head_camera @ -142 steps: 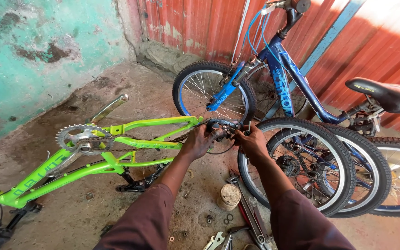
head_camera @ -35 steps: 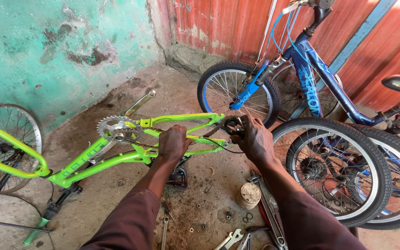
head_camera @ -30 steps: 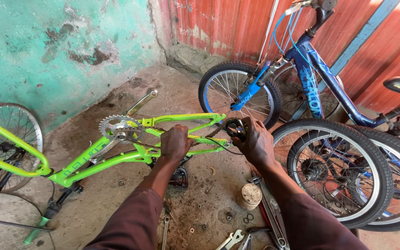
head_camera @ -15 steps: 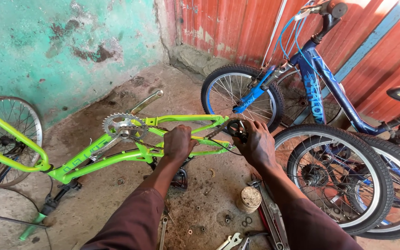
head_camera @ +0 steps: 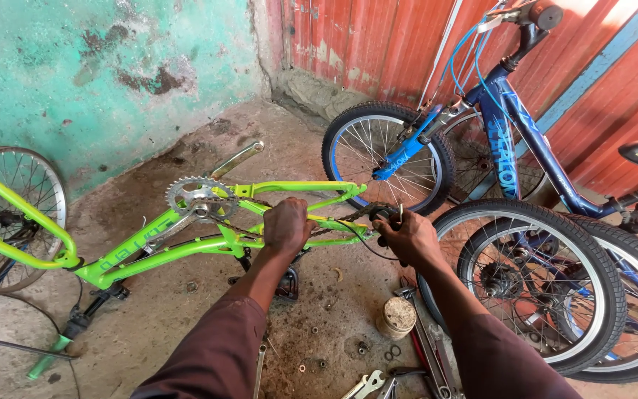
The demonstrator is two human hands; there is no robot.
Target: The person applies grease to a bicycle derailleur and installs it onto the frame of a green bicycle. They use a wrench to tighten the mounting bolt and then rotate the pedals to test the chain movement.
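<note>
Lying upturned across the frame's centre, the lime-green metal bicycle frame is clasped on its rear stay by the left hand; its rear dropout is pinched by the right hand, beside the black-tyred spoked wheel.

The lime-green bicycle frame is laid upside down, chainring up, its chain draped at the rear dropouts.
</note>
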